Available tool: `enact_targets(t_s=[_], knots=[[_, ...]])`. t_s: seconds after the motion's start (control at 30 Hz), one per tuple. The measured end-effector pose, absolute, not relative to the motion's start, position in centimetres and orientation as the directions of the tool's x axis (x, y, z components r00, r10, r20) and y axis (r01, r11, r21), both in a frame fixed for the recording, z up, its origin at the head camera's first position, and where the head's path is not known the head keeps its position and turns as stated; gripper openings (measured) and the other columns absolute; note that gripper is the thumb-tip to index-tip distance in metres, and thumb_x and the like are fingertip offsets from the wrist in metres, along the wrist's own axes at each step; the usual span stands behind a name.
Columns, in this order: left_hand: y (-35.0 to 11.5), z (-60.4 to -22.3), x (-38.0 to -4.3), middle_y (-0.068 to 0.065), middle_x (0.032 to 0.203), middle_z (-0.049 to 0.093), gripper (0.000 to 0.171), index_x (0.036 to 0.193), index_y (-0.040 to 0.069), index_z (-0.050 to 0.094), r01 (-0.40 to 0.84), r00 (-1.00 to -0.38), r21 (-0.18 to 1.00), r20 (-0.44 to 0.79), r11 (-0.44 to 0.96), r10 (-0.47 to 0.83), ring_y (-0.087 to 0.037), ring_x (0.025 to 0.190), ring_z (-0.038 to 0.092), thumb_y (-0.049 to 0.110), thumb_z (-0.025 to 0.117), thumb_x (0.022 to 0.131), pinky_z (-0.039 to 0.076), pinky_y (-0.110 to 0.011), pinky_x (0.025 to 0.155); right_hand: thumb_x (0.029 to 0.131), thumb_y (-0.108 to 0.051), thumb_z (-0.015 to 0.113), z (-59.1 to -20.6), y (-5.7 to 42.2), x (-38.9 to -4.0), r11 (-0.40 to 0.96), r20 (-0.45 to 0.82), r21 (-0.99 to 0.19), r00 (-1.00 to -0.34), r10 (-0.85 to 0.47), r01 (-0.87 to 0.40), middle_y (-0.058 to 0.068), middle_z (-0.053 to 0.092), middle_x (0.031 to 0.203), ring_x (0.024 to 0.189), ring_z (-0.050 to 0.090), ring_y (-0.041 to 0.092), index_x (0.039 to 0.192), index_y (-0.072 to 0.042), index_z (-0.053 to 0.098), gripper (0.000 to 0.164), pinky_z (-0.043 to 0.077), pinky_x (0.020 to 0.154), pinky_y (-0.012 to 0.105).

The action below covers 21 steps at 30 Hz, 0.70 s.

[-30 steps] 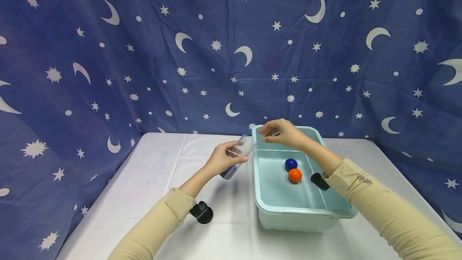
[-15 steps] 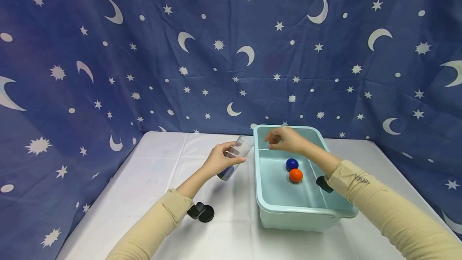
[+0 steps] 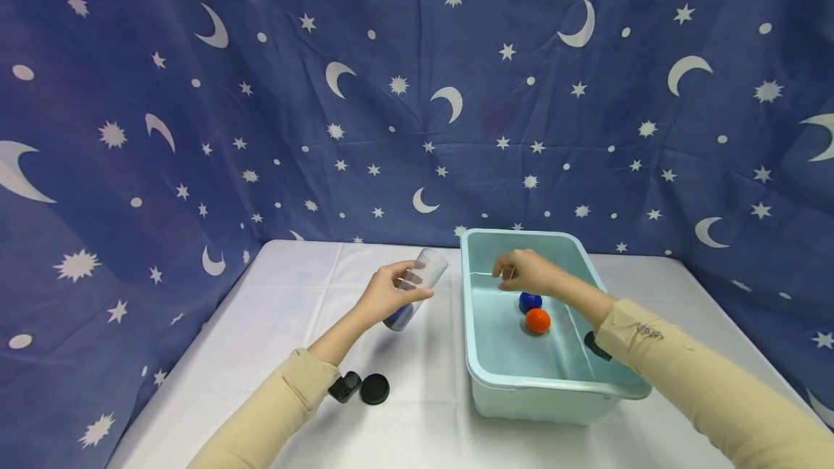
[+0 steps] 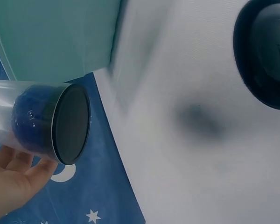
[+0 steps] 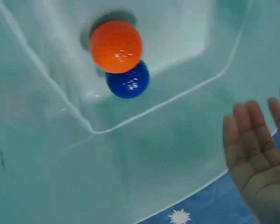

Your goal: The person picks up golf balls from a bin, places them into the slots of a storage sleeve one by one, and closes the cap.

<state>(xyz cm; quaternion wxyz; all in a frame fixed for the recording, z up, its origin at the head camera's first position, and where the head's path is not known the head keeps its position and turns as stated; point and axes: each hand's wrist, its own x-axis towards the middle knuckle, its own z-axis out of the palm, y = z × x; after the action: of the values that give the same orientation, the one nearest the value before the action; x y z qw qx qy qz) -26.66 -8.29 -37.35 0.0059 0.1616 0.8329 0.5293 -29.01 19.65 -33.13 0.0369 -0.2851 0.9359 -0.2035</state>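
My left hand (image 3: 383, 297) grips a clear plastic can (image 3: 426, 273), tilted with its uncovered mouth up and to the right. In the left wrist view a dark blue ball (image 4: 31, 116) lies inside, against the can's black base (image 4: 71, 124). My right hand (image 3: 529, 271) hangs over the pale teal tub (image 3: 528, 402), fingers loosely bent in the head view and nothing seen in them; the right wrist view shows the bare palm. On the tub floor an orange ball (image 5: 115, 46) and a blue ball (image 5: 128, 84) sit side by side, below the right hand.
A round black lid (image 3: 374, 389) lies on the white-covered table near the left forearm. The tub's left rim (image 3: 468, 339) stands between the two hands. Behind the table hangs a blue curtain (image 3: 365, 114) with moons and stars.
From beside the can's mouth, my right hand has moved right and lower over the tub. My left hand has drawn the can slightly left, away from the tub.
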Motion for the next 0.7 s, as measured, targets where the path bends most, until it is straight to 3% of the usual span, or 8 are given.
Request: enact_targets(t_s=[0.3, 0.57, 0.7], knots=[[-8.6, -37.8, -26.6, -0.014, 0.105, 0.068, 0.051, 0.124, 0.009, 0.06, 0.244, -0.951, 0.883, 0.137, 0.401, 0.278, -0.022, 0.09, 0.066, 0.024, 0.077, 0.078, 0.055, -0.035, 0.078, 0.077, -0.003, 0.073, -34.6, 19.4, -29.0, 0.878, -0.016, -0.218, -0.897, -0.441, -0.427, 0.008, 0.06, 0.074, 0.066, 0.052, 0.017, 0.084, -0.002, 0.067, 0.01, 0.047, 0.062, 0.03], [-8.7, -38.0, -26.5, -0.017, 0.107, 0.067, 0.051, 0.124, 0.009, 0.06, 0.243, -0.949, 0.885, 0.131, 0.398, 0.287, -0.022, 0.091, 0.066, 0.023, 0.076, 0.078, 0.055, -0.035, 0.079, 0.076, -0.006, 0.074, -35.4, 19.4, -28.6, 0.934, -0.201, -0.149, -0.915, -0.349, -0.324, 0.007, 0.062, 0.082, 0.067, 0.051, 0.017, 0.087, -0.003, 0.065, 0.014, 0.045, 0.061, 0.028], [-8.8, -38.2, -26.5, -0.018, 0.107, 0.067, 0.05, 0.123, 0.008, 0.06, 0.25, -0.946, 0.884, 0.136, 0.395, 0.294, -0.023, 0.091, 0.066, 0.024, 0.076, 0.078, 0.055, -0.035, 0.079, 0.073, -0.002, 0.073, -35.7, 19.6, -28.6, 0.945, -0.229, -0.119, -0.918, -0.325, -0.305, 0.005, 0.06, 0.076, 0.066, 0.051, 0.017, 0.078, -0.004, 0.062, 0.012, 0.043, 0.058, 0.026]])
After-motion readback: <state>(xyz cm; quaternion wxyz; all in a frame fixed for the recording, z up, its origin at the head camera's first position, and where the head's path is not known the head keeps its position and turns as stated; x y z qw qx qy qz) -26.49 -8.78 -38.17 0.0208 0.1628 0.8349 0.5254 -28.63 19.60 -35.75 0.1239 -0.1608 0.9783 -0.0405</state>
